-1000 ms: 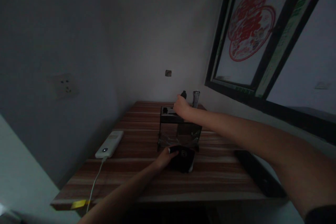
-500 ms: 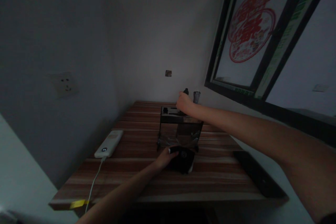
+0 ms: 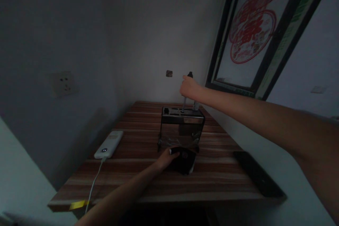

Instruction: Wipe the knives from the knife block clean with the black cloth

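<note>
— Since a second ago the right hand (image 3: 189,88) has climbed from the holder's top to well above it, and the utensil (image 3: 190,75) has come up with it.

— How is that hand closed?

— Fully, fist-like, round the utensil's handle. Its dark end pokes out just above the knuckles, and a thin metal shaft runs down from under the hand to a slot in the top of the holder (image 3: 181,127).

— Anything else under that hand?

— A second, pale utensil (image 3: 196,105) stands in the holder, just beside the shaft.

— And the other hand?

— The left hand (image 3: 165,158) lies on the surface (image 3: 217,180), below and nearer than the right one. Its fingers curl over the end of a black object (image 3: 186,160) that sits against the holder's front. How firmly it grips is lost in the dim light.

— Further out?

— Left of that hand is a white power bank (image 3: 106,144) with its cable (image 3: 94,187) trailing off the near edge. To its right, well apart, a dark flat slab (image 3: 258,174) lies by the surface's edge.
</note>
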